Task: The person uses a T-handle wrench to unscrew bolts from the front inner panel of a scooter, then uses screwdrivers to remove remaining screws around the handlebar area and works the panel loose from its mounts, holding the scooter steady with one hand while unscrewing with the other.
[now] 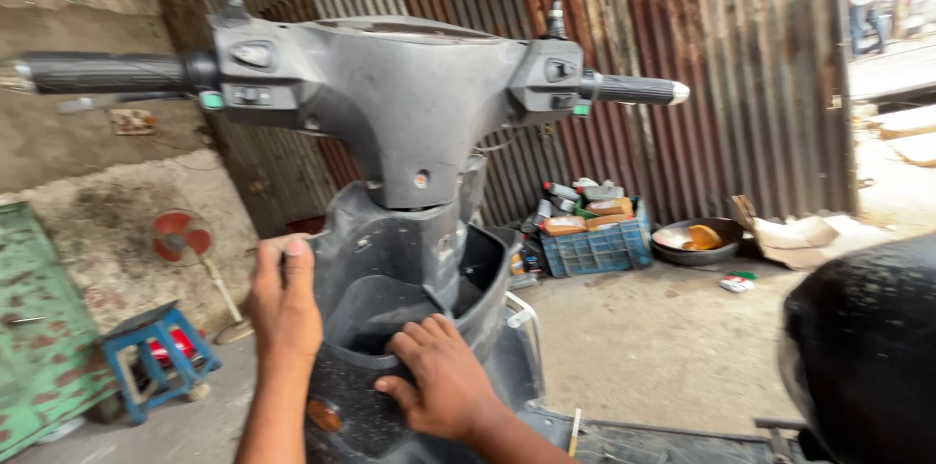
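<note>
Concrete floor (643, 337) with blue crate (597, 248), metal bowl (694, 242), blue stool (156, 357).

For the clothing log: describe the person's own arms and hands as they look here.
Both forearms are bare: no sleeves reach into view. The left hand and right hand wear no gloves, and no rings, watch or bracelet show. The fingernails look short. Nothing above the forearms is in the picture.

One scooter (409, 133); two hands (283, 303) (444, 376); one blue stool (156, 352); one fan (180, 235); one blue crate (595, 248); one pan (697, 242)
</note>
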